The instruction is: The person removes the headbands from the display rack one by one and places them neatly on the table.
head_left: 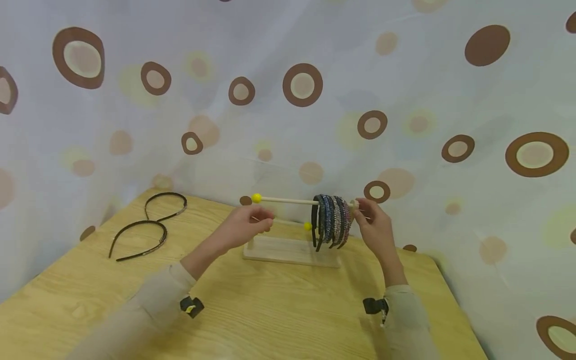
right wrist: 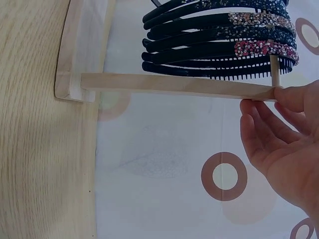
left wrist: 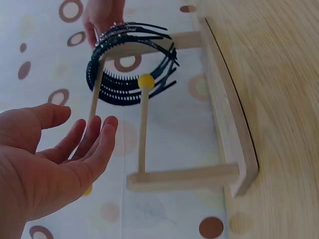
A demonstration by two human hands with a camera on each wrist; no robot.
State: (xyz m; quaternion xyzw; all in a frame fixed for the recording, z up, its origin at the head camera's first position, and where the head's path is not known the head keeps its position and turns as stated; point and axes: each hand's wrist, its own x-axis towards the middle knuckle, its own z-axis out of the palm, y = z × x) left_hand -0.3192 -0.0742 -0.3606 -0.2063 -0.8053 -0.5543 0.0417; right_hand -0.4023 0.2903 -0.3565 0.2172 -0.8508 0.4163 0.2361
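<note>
Pale wooden two-rod stand (head_left: 279, 250) sits on the yellow wood-grain table (head_left: 252, 305), black toothed headbands with glittery tops (head_left: 335, 220) bunched toward the right end of its upper rod (head_left: 288, 201). Right hand (head_left: 375, 226) pinches the top of the upright (right wrist: 174, 85) there, left hand (head_left: 246, 224) half open near the rod, holding nothing. Probably light, stiff, rod joints the weak spot; grip upright or base (left wrist: 227, 109), bands may slide on smooth wood
</note>
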